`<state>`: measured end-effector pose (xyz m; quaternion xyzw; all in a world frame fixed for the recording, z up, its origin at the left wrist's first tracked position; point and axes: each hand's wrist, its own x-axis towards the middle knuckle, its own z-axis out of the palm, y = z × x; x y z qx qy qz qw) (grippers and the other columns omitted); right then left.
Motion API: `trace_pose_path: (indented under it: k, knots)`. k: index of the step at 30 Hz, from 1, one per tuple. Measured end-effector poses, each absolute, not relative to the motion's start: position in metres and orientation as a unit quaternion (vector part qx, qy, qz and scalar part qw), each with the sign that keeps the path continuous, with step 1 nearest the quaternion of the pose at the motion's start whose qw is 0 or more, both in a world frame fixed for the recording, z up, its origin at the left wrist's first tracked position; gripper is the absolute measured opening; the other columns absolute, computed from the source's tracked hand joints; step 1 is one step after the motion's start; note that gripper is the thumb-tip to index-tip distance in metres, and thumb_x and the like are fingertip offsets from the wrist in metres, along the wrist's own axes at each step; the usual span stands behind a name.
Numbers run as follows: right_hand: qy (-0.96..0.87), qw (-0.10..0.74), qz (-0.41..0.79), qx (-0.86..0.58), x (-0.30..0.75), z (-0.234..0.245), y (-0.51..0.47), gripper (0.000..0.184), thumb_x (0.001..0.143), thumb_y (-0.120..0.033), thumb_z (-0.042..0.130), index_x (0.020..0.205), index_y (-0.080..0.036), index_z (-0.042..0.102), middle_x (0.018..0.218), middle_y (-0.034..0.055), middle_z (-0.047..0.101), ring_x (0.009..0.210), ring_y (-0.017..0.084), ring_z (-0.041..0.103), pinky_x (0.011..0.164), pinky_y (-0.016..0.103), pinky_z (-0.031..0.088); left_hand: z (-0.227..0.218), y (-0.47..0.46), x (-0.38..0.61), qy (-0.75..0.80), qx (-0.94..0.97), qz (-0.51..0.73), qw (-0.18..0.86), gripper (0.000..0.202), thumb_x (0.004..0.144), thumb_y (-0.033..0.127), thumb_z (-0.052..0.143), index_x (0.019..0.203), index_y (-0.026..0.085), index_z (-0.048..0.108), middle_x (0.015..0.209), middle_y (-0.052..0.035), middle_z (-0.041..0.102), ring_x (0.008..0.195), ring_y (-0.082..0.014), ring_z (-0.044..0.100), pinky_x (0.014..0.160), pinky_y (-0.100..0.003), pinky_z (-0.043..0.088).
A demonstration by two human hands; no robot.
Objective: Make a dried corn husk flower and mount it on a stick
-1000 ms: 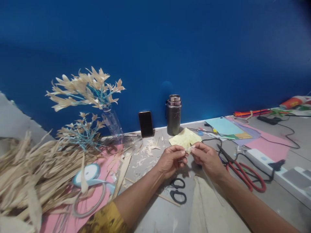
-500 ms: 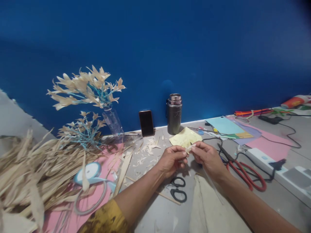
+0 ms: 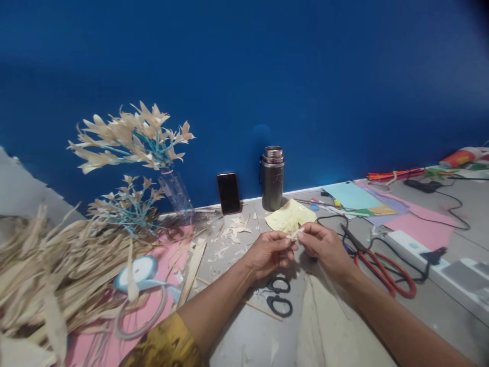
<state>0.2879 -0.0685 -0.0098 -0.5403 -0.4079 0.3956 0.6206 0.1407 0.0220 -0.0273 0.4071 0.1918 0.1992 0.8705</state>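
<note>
My left hand (image 3: 272, 253) pinches a small pale piece (image 3: 294, 235), which looks like dried husk, between thumb and fingertips. Opposite it, my right hand (image 3: 325, 251) has thumb and forefinger closed on the same piece. A thin pale wire or stem (image 3: 333, 291) trails down under my right hand; its upper end is hidden. Just behind my fingertips lies a creased yellow paper (image 3: 284, 218). Below my left wrist are scissors with black handles (image 3: 280, 305), their blades largely covered. Red-handled scissors (image 3: 376, 265) lie to the right of my right hand.
Dried husks (image 3: 49, 265) and a blue tape roll (image 3: 136, 271) cover the left. Husk flowers (image 3: 133, 135) stand in a clear bottle (image 3: 175, 191). A phone (image 3: 229, 193) and steel flask (image 3: 272, 181) stand by the wall. Right are coloured papers (image 3: 344, 196) and a power strip (image 3: 410, 252).
Both hands stay together around the small pale piece, with only a slight shift of the fingers. The whole view has moved a little; nothing else visibly differs.
</note>
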Motion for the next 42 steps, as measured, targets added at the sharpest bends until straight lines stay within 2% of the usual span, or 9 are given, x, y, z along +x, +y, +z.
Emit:
trace_pose_path:
  k: [7,12,20,24,27,33,42]
  knots:
    - [-0.419,0.609,0.379,-0.557,0.287,-0.004,-0.070,0.034,0.069,-0.048,0.079,0.067,-0.018,0.062,0.054,-0.0047,0.050,0.047,0.007,0.031,0.044,0.023,0.021,-0.026,0.020,0.140,0.200,0.405,0.212,0.867,0.036,0.058,0.028,0.093,0.074,0.011,0.066,0.067,-0.0040,0.067,0.053,-0.0107,0.060,0.041,-0.018,0.038]
    - [-0.426,0.611,0.378,-0.549,0.285,-0.004,-0.070,0.031,0.072,-0.046,0.078,0.066,-0.020,0.063,0.056,-0.0033,0.052,0.048,0.009,0.034,0.044,0.023,0.023,-0.029,0.019,0.142,0.196,0.406,0.226,0.864,0.033,0.059,0.028,0.092,0.072,0.012,0.066,0.065,-0.0031,0.065,0.051,-0.0100,0.059,0.037,-0.017,0.034]
    - [-0.456,0.594,0.332,-0.574,0.284,-0.005,-0.070,0.027,0.077,-0.043,0.073,0.067,-0.020,0.065,0.064,0.0014,0.063,0.055,0.013,0.045,0.049,0.026,0.032,-0.032,0.020,0.142,0.189,0.399,0.221,0.870,0.037,0.059,0.030,0.093,0.080,0.008,0.071,0.075,-0.0059,0.069,0.052,-0.0088,0.059,0.035,-0.017,0.036]
    - [-0.452,0.612,0.314,-0.568,0.288,-0.004,-0.074,0.019,0.076,-0.038,0.074,0.082,-0.021,0.070,0.068,0.0008,0.064,0.060,0.015,0.050,0.053,0.026,0.036,-0.035,0.021,0.143,0.189,0.408,0.231,0.863,0.035,0.060,0.031,0.093,0.073,0.009,0.069,0.068,-0.0045,0.068,0.048,-0.0075,0.055,0.035,-0.017,0.034]
    - [-0.464,0.620,0.302,-0.556,0.292,-0.003,-0.078,0.022,0.077,-0.035,0.073,0.095,-0.021,0.073,0.073,0.0014,0.064,0.062,0.015,0.051,0.054,0.027,0.038,-0.036,0.021,0.143,0.199,0.401,0.237,0.862,0.036,0.058,0.031,0.093,0.071,0.010,0.068,0.066,-0.0037,0.067,0.047,-0.0073,0.055,0.035,-0.016,0.032]
    - [-0.540,0.565,0.241,-0.576,0.292,0.003,-0.079,0.013,0.077,-0.034,0.074,0.082,-0.022,0.077,0.077,0.0044,0.072,0.065,0.019,0.058,0.059,0.031,0.044,-0.035,0.020,0.143,0.203,0.408,0.242,0.856,0.037,0.056,0.032,0.094,0.070,0.009,0.068,0.063,-0.0033,0.066,0.045,-0.0071,0.053,0.035,-0.017,0.030]
    - [-0.574,0.554,0.193,-0.572,0.287,0.004,-0.078,0.010,0.080,-0.028,0.068,0.074,-0.024,0.073,0.072,0.0029,0.071,0.062,0.018,0.058,0.058,0.030,0.045,-0.036,0.020,0.142,0.193,0.418,0.244,0.853,0.038,0.057,0.033,0.094,0.068,0.009,0.067,0.062,-0.0044,0.065,0.045,-0.0086,0.055,0.035,-0.016,0.033]
